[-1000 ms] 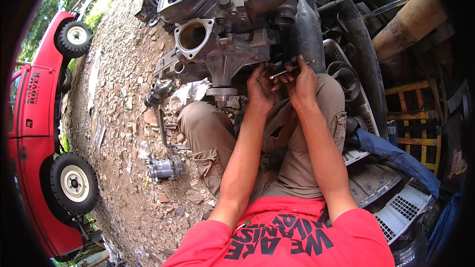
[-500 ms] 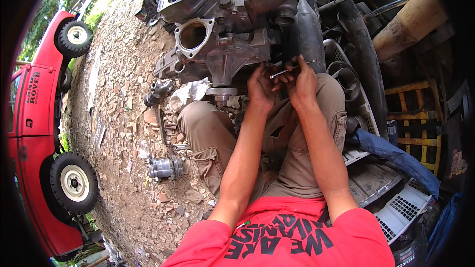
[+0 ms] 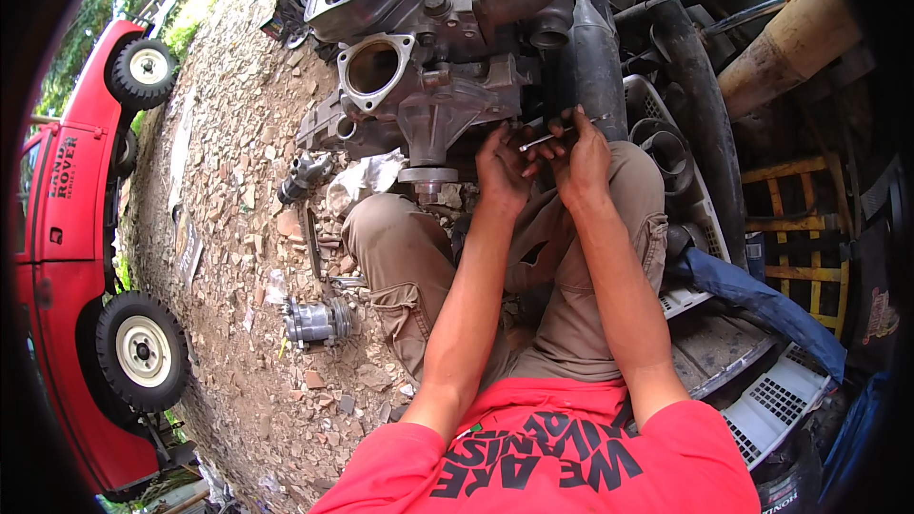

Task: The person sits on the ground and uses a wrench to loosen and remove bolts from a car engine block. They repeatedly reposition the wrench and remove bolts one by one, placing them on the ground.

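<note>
My left hand (image 3: 505,162) is curled just below the right part of a greasy engine block (image 3: 428,86); what its fingers hold, if anything, is hard to make out. Beside it, my right hand (image 3: 586,157) is closed on a slim silver tool, probably a wrench (image 3: 541,141), angled toward the left fingers. A round flange (image 3: 428,174) hangs at the bottom of the block, left of my hands. A dark metal cylinder (image 3: 595,57) stands behind my right hand.
Gravel ground (image 3: 238,181) at left holds a silver compressor-like part (image 3: 314,322) and a small pump (image 3: 305,176). A red vehicle (image 3: 67,257) stands far left. At right are pipes (image 3: 714,143), bamboo (image 3: 781,48), white crates (image 3: 776,400), a yellow rack (image 3: 800,224) and blue tarp (image 3: 762,295).
</note>
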Available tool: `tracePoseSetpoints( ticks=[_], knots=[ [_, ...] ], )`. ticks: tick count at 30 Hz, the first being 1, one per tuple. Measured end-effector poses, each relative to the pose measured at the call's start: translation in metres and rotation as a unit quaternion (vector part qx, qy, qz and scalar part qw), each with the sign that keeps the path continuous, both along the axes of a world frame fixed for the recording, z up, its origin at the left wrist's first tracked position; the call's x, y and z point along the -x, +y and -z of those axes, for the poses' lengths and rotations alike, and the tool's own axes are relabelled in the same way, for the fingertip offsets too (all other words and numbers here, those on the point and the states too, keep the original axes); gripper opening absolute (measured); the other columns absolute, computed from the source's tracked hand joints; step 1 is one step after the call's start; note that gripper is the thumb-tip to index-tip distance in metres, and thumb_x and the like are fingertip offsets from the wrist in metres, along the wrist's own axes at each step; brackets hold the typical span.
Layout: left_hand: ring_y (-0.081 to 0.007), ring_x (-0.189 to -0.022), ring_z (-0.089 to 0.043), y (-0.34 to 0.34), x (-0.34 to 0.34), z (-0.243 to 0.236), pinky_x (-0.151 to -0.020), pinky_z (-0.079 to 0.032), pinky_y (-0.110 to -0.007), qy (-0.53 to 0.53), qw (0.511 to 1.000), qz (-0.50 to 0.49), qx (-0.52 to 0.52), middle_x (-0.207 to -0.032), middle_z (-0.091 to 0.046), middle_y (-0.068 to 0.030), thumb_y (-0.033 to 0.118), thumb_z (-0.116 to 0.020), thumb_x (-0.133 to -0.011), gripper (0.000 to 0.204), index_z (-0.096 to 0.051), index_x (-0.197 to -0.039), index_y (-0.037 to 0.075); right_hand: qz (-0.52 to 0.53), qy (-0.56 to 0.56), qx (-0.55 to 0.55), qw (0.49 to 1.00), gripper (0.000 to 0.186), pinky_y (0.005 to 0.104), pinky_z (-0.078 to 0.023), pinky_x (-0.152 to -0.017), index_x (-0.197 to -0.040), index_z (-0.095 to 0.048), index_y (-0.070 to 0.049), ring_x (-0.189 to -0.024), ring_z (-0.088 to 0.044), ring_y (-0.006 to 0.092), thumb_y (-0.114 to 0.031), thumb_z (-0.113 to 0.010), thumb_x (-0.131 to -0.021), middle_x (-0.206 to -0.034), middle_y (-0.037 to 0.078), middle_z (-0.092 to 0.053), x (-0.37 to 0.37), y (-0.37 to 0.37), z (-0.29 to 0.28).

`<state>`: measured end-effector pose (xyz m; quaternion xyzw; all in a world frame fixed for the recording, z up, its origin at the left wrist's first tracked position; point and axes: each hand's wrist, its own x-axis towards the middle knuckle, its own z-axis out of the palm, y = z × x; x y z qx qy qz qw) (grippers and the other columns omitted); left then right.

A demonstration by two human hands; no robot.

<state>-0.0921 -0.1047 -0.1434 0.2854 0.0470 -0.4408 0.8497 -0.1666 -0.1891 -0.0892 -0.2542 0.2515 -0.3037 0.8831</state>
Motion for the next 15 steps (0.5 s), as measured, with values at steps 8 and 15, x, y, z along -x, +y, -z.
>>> tracePoseSetpoints(
  ticks=[8,15],
  knots=[
    [-0.0161,-0.069,-0.054,-0.0005,0.0018,-0.0041,-0.047,-0.031,-0.023,-0.002,1.000,0.013,-0.009,-0.091,-0.061,-0.0054,0.036,-0.046,-0.087,0.031,-0.053,-0.095,0.008,0.000,0.004,0.006,1.000,0.023,0.0315,-0.043,-0.050,-0.093,-0.048,-0.004,-0.052,-0.041,0.0136,-0.026,-0.043,-0.099,-0.067,0.005,-0.049,-0.0005,-0.0015,0.0048],
    [-0.0155,-0.070,-0.053,-0.0008,0.0036,-0.0069,-0.047,-0.032,-0.023,-0.014,1.000,0.013,-0.007,-0.092,-0.060,-0.0056,0.036,-0.045,-0.085,0.032,-0.053,-0.095,0.007,0.002,0.013,0.007,1.000,0.023,0.0315,-0.042,-0.050,-0.094,-0.048,-0.004,-0.053,-0.041,0.0137,-0.026,-0.043,-0.099,-0.068,0.005,-0.049,-0.0001,-0.0015,0.0035]
  ],
)
